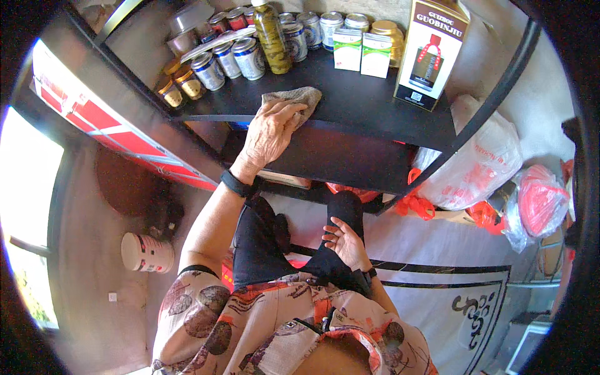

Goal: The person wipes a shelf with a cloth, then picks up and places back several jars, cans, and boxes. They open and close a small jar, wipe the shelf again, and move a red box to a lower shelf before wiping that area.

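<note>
My left hand (272, 131) presses a greyish-beige cloth (305, 97) onto the front part of a black shelf (356, 103), its fingers bent over the cloth. Behind the cloth stand a tall glass jar (270, 40) of green pickled pieces and several silver-and-blue cans (248, 59). Lower down, my right hand (347, 244) hangs by my right knee with its fingers apart and nothing in them.
At the shelf's left end are small amber jars (169, 94); to the right stand two white-green cartons (375, 55), a gold-coloured tin (389, 30) and a tall boxed bottle (430, 53). Plastic bags (478, 156) crowd the right side. A white bucket (147, 252) sits on the floor at left.
</note>
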`<state>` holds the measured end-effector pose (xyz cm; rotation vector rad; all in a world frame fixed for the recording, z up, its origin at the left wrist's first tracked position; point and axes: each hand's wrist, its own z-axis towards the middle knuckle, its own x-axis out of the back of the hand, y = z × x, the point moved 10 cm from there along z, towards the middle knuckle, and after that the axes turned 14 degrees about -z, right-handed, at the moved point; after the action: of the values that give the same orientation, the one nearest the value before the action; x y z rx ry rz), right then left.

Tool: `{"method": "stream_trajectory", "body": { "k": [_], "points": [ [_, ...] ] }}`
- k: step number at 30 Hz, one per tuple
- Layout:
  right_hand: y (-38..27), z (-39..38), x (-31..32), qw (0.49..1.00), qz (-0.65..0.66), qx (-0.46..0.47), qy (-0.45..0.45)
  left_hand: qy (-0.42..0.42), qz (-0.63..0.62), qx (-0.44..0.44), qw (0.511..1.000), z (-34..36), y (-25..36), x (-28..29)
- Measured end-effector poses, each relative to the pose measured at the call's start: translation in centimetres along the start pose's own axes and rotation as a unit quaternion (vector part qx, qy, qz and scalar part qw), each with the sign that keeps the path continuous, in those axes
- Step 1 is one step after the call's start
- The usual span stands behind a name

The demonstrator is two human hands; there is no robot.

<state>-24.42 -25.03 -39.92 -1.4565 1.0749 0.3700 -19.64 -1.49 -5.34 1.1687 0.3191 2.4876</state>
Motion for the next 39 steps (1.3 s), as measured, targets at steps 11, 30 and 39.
{"method": "stream_trajectory", "body": {
  "k": [11,30,39],
  "points": [
    [0.4,0.3,0.5,0.998,0.05,-0.026,-0.035,-0.034,0.271,0.294,0.916,-1.7,-16.4,7.6],
    [1.0,0.8,0.4,0.998,0.023,-0.036,-0.04,0.065,0.194,0.119,0.972,-3.5,-9.4,9.9],
    [1.2,1.4,-0.5,0.999,-0.018,-0.041,-0.024,-0.003,0.036,-0.058,0.998,0.7,0.6,-0.4]
  ]
}}
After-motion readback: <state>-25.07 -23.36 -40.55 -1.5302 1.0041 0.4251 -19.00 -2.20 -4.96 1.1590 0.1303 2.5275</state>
